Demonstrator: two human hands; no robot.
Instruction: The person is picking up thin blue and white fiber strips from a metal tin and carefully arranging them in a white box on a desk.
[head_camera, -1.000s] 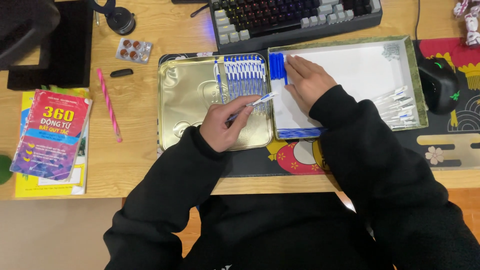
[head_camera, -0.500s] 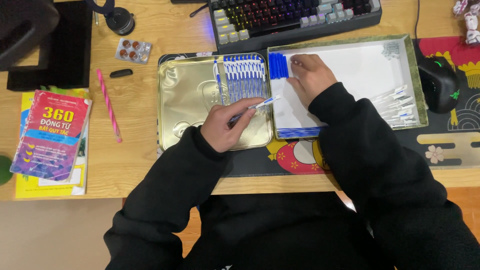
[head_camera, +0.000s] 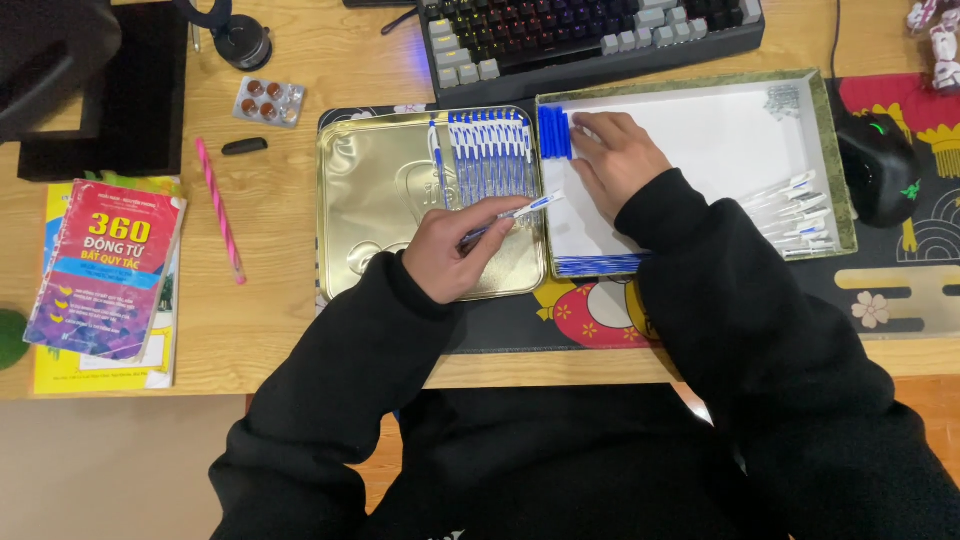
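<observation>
Head view, nearest first: both black sleeves reach over the table (head_camera: 290, 330) edge onto a dark mat. Left hand (head_camera: 450, 250) is clenched round a pen (head_camera: 515, 215), white with a blue cap end, held slanting above the lower right of the gold tin (head_camera: 375, 205). Just beyond it a row of like pens (head_camera: 490, 150) lies side by side along the tin's far right part. Right hand (head_camera: 615, 160) rests in the white box (head_camera: 720, 150), fingers spread and released, fingertips touching a small stack of blue caps (head_camera: 554, 132) at the box's far left corner; it grips nothing that shows. More pens (head_camera: 800, 215) lie loose at the box's right side. The step looks like capping or sorting pens between box and tin: the held pen seems ready to join the row, which would call for laying it parallel beside the last one. A keyboard (head_camera: 590, 30) lies farthest.
</observation>
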